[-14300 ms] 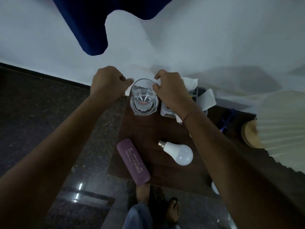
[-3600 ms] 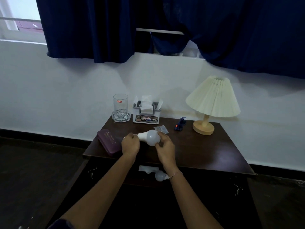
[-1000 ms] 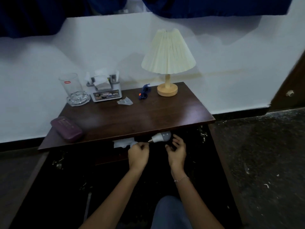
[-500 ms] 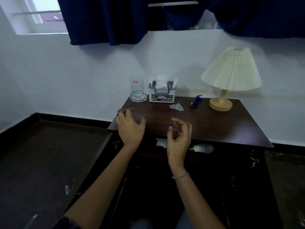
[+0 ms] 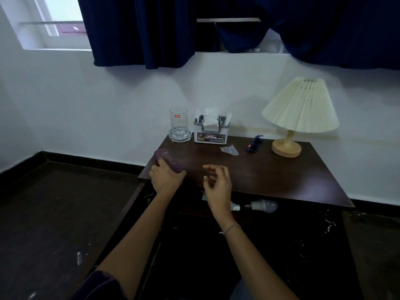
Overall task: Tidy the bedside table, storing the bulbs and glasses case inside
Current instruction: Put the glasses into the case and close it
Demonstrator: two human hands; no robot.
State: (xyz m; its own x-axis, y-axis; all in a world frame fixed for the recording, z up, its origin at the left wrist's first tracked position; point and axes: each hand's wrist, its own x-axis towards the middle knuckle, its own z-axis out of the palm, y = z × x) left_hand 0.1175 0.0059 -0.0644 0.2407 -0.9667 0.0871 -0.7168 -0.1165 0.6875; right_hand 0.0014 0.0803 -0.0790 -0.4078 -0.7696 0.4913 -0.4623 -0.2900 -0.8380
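Two hands: both are out over the front of the bedside table (image 5: 270,176).
Left hand (image 5: 166,178): it is wrapped round the near end of the glasses case (image 5: 167,161), with the thumb along the side. It looks like a grab, but I cannot tell if the case has left the wood yet.
Right hand (image 5: 217,184): it holds nothing. The fingers (image 5: 211,168) are loosely curled and spread, hanging over the front edge of the table.
Glasses case: purple and long, lying on top of the table at about 9 o'clock, near the left front corner. It is not put away yet.
Bulbs: one white bulb (image 5: 263,206) lies on its side on the shelf under the top, at about 6 o'clock. The metal end of a second bulb (image 5: 235,206) peeks out just beside the right wrist; the arm hides the rest of it.
Inside the table: it is very dark in there. A pale scrap (image 5: 203,195) sits by the bulbs, and I cannot tell what it is.
Done so far: the bulbs look stored, as far as I can see.
Left to do: the case must go under the top with the bulbs. I guess that is the step going on now.
Back of the table: a glass (image 5: 178,124) stands at 11 o'clock, a tissue box (image 5: 211,132) at 12 o'clock, and a lamp (image 5: 299,111) at 2 o'clock.
Small bits: a clear wrapper (image 5: 229,150) and a small blue thing (image 5: 255,144) lie between the tissue box and the lamp. They may need tidying too.
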